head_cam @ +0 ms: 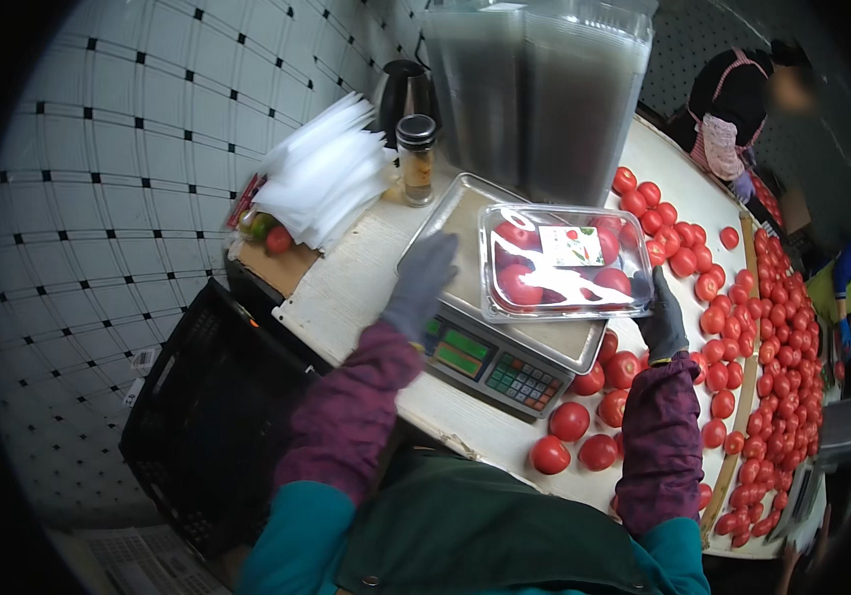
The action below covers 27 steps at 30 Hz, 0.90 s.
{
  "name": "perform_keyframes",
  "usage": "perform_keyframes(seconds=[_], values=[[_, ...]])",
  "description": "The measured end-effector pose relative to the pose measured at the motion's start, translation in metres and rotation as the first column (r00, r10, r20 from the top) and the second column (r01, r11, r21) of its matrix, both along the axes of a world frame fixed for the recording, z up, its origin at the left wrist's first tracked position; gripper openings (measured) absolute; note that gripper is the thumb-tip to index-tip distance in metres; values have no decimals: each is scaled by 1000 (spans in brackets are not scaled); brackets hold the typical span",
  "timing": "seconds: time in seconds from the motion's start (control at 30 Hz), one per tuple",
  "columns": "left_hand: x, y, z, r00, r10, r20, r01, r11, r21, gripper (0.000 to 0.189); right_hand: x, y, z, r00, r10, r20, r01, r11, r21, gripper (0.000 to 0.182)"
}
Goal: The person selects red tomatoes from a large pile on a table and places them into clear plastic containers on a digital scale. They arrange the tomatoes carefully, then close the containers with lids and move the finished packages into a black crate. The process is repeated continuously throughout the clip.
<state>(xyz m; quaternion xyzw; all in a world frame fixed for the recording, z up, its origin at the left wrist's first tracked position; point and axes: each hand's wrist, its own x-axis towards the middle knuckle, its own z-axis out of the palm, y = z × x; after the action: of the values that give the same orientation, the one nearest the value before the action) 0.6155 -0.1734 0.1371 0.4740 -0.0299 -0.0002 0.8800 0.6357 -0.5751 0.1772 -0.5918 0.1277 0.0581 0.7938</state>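
A clear plastic clamshell box (565, 262) of red tomatoes, with a printed label on its lid, is above the steel pan of a digital scale (463, 223). My gloved right hand (663, 316) grips the box by its right end. At the pan's left side is my gloved left hand (424, 279), blurred, apart from the box and with nothing visible in it. I cannot tell whether the box touches the pan. The scale's green display and keypad (522, 381) face me.
Loose tomatoes (715, 320) cover the table's right side, with a wooden divider strip (739, 416) among them. Tall stacks of clear containers (537, 97) stand behind the scale. White sheets (329, 175), a glass jar (416, 160) and a black crate (210, 416) are leftward. Two people work beyond.
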Motion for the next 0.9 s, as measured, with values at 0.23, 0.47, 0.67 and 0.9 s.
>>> perform_keyframes(seconds=[0.23, 0.47, 0.67, 0.9], values=[[-14, -51, 45, 996, -71, 55, 77, 991, -106, 75, -19, 50, 47, 920, 112, 376, -39, 980, -195, 32], [-98, 69, 66, 999, -49, -7, 39, 870, -491, 96, -66, 192, 146, 792, 410, 452, -338, 912, -234, 77], [-252, 218, -28, 763, 591, -262, -644, 663, -381, 44, -47, 241, 143, 526, 843, 116, -770, 529, -357, 56], [-399, 299, -85, 418, 751, -511, -894, 441, -82, 65, -9, 209, 114, 757, 653, 31, -601, 714, -358, 34]])
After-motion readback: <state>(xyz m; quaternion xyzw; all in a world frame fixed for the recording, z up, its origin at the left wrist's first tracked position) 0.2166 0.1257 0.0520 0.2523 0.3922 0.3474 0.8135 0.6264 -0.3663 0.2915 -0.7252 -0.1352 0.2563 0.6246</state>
